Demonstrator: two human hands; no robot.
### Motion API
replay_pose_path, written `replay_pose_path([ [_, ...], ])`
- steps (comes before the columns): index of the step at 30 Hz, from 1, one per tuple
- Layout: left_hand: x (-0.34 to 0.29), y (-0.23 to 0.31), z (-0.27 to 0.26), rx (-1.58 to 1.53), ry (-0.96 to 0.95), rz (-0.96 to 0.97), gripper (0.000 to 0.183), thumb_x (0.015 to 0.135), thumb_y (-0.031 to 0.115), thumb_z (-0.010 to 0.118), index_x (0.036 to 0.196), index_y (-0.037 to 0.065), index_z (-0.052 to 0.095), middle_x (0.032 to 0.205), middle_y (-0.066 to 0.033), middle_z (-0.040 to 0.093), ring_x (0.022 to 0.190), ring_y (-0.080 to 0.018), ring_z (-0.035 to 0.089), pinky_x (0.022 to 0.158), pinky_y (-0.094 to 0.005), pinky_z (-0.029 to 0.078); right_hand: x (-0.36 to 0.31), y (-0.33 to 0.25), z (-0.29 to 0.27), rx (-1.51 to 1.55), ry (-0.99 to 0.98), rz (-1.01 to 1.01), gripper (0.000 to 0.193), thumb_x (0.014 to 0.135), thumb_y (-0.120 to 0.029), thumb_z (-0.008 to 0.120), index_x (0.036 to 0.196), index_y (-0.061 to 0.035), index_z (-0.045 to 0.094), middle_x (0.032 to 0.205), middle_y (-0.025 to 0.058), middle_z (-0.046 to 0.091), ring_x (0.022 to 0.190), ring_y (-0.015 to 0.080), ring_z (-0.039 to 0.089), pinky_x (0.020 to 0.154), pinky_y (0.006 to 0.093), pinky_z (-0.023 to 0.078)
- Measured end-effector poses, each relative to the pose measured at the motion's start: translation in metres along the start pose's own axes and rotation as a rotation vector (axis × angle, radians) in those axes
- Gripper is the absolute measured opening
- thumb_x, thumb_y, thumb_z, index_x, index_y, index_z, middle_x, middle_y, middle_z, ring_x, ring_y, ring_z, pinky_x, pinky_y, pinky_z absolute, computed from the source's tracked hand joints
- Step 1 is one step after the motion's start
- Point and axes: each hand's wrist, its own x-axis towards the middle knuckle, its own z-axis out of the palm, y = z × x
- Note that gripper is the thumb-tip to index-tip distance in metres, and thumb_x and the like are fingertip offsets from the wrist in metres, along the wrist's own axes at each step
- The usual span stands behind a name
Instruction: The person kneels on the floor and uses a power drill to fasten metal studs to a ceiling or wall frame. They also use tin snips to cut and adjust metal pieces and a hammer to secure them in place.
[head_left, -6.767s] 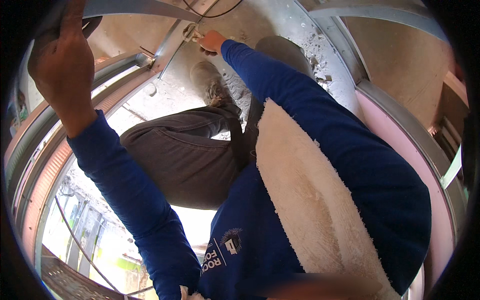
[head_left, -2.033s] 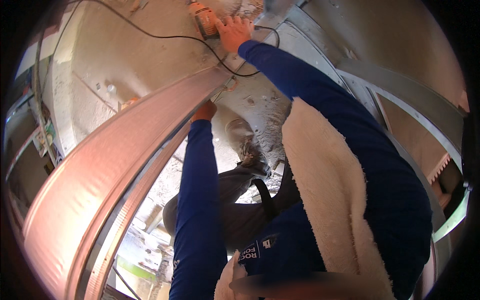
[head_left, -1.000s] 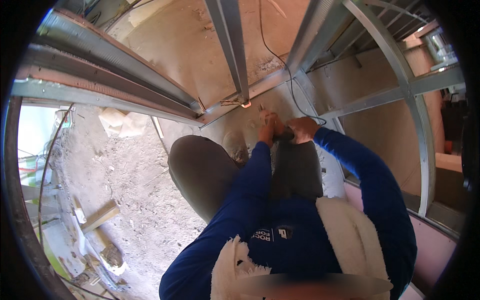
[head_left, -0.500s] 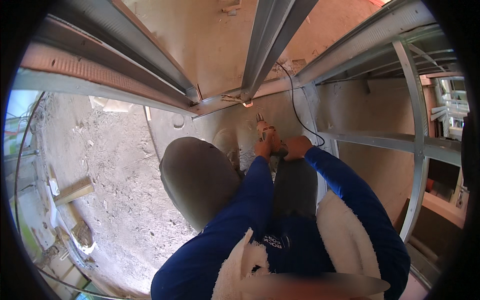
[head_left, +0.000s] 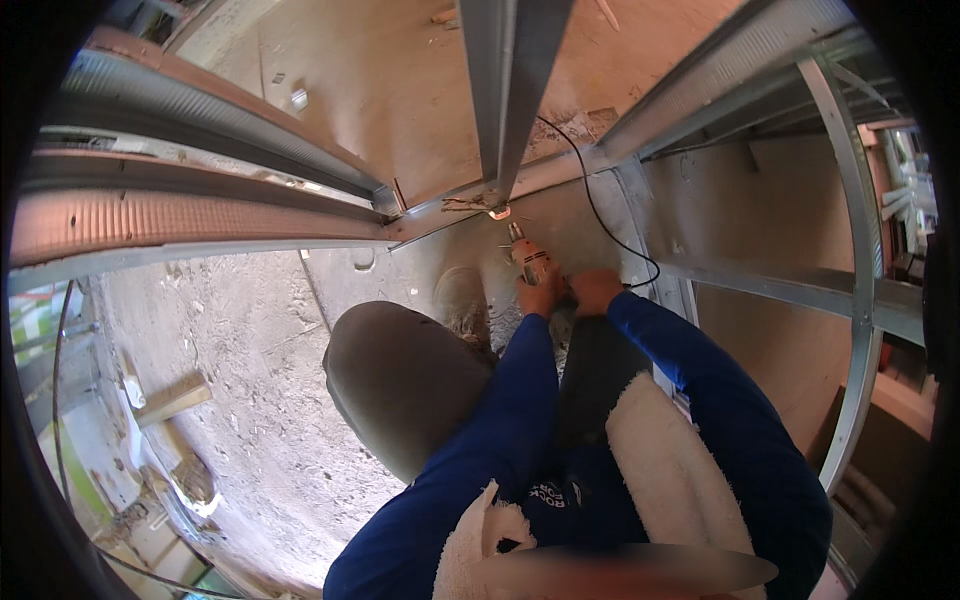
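An orange-red power drill (head_left: 529,253) with a metal chuck lies between my two hands, pointing away from me. My left hand (head_left: 541,294) is closed round its body. My right hand (head_left: 597,291) is closed at the drill's rear end; its fingers are mostly hidden. Just beyond the chuck, a small bright light patch falls at the foot of an upright metal stud (head_left: 487,95), which stands in a metal floor track (head_left: 560,183). A gap separates the chuck tip from the stud, as far as I can see. Any bit is too small to make out.
A black cable (head_left: 597,215) curves from behind the track to my right wrist. Metal framing (head_left: 860,250) rises on the right, with more studs (head_left: 200,215) at the left. My bent knee (head_left: 400,385) is beside my left arm. A wood offcut (head_left: 172,398) lies on the rough floor (head_left: 255,400).
My view has shifted and turned slightly, so the studs and floor sit differently. Both hands stay on the drill, which still points toward the stud's foot.
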Motion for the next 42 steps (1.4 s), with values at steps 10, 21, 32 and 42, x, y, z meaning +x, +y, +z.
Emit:
replay_pose_path([
  [10, 0.011, -0.014, 0.006, -0.038, -0.029, -0.08, 0.084, 0.08, 0.047, 0.081, 0.133, -0.007, 0.045, 0.121, -0.0223, 0.061, 0.103, -0.0309, 0.066, 0.08, -0.0431, 0.054, 0.0, -0.002, -0.01, 0.025, -0.096, 0.044, 0.046, 0.067, -0.037, 0.084, 0.102, -0.0092, 0.074, 0.1, 0.0151, 0.074, 0.094, 0.0345, 0.072, 0.083, 0.0482, 0.056],
  [21, -0.003, -0.005, 0.001, -0.019, 0.01, 0.009, 0.079, 0.082, 0.049, 0.079, 0.13, -0.006, 0.049, 0.118, -0.0243, 0.064, 0.104, -0.0353, 0.066, 0.086, -0.0438, 0.053, -0.004, -0.003, -0.009, 0.044, -0.019, 0.013, 0.043, 0.065, -0.034, 0.084, 0.099, -0.0094, 0.074, 0.098, 0.0161, 0.074, 0.093, 0.0357, 0.072, 0.082, 0.0489, 0.057],
  [32, -0.008, -0.007, -0.001, 0.011, 0.055, 0.031, 0.085, 0.08, 0.053, 0.079, 0.129, -0.009, 0.049, 0.12, -0.0251, 0.063, 0.104, -0.0354, 0.066, 0.085, -0.043, 0.053, 0.002, 0.001, 0.004, 0.037, 0.016, -0.026, 0.049, 0.065, -0.038, 0.083, 0.102, -0.0102, 0.068, 0.096, 0.0156, 0.073, 0.091, 0.036, 0.071, 0.078, 0.0503, 0.056],
  [42, -0.02, 0.011, -0.003, 0.011, 0.07, 0.075, 0.085, 0.078, 0.056, 0.079, 0.126, -0.008, 0.05, 0.118, -0.027, 0.064, 0.108, -0.0398, 0.065, 0.088, -0.0464, 0.051, -0.005, -0.001, -0.005, 0.059, 0.02, 0.014, 0.045, 0.067, -0.035, 0.083, 0.103, -0.0105, 0.069, 0.097, 0.0154, 0.073, 0.094, 0.0361, 0.071, 0.08, 0.049, 0.057],
])
